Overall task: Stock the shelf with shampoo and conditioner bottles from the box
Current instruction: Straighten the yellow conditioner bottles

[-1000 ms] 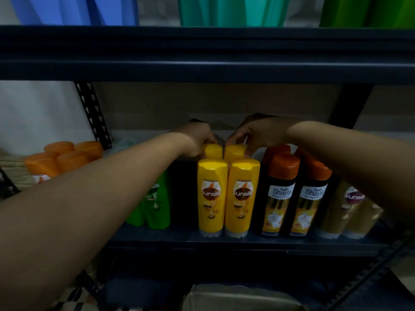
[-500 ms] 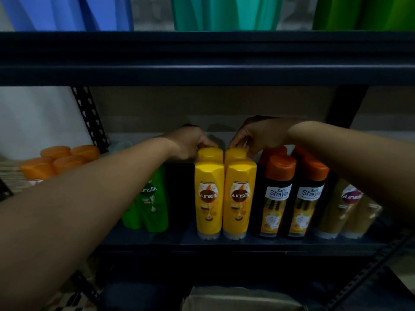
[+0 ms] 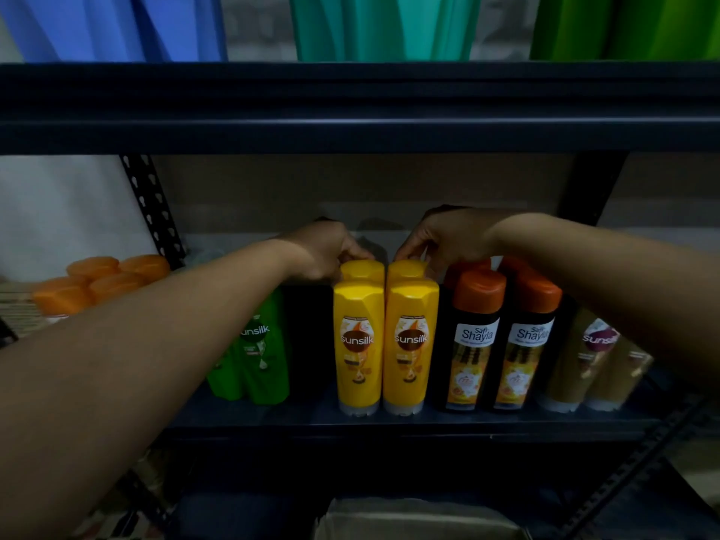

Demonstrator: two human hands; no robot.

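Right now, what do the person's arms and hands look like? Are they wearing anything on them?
Both arms are bare from as far up as the picture shows down to the fingers: no sleeves, no gloves. The left hand and the right hand show no watch, bracelet or ring that I can see, though the light is dim and the fingertips are partly hidden behind the bottles.

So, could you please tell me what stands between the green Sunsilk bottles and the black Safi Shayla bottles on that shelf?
In the head view, yellow Sunsilk bottles stand between them, with a dark gap beside the green bottles; the Shayla bottles adjoin the yellow ones.
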